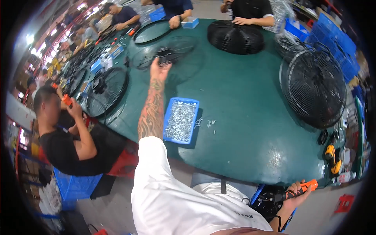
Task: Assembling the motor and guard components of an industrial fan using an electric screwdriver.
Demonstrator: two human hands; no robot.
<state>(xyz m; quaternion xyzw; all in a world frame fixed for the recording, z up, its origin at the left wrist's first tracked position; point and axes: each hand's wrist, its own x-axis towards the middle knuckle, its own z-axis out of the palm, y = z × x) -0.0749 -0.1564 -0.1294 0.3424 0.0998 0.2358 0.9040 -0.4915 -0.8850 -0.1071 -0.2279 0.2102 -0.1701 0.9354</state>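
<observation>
My left arm reaches far over the green table to a black wire fan guard (pixel 184 49) with a dark hub (pixel 164 55) at its middle. The guard is smeared by motion. My left hand (pixel 159 70) is closed at the near side of the hub; its fingertips are partly hidden. Low at the right, beside the table edge, my right hand (pixel 293 200) is wrapped round an orange and black power screwdriver (pixel 302 188). Between my arms a blue tray (pixel 194 127) full of small silvery screws sits on the table, with several loose screws (pixel 210 123) beside it.
Stacked fan guards (pixel 313 86) stand at the right, near a yellow cordless drill (pixel 332 158). More black guards (pixel 235 37) lie at the far side, before co-workers. On the left, a seated person (pixel 64 133) holds an orange tool beside another guard (pixel 105 92).
</observation>
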